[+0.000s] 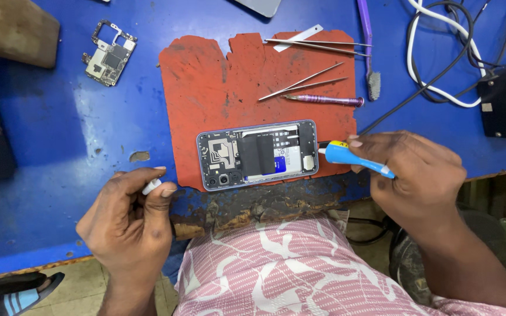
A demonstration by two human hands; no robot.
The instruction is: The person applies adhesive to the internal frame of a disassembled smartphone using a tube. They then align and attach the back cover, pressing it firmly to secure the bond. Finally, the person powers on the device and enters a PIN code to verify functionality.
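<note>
Currently right hand [417, 175] grips blue tube [355, 158], nozzle at opened phone [257, 155] edge. Left hand [130, 216] pinches small white cap [151, 186].

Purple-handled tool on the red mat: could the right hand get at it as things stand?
Probably yes. The purple-handled tool lies bare just beyond the right hand, nothing between them, though that hand already holds a blue-handled screwdriver.
</note>
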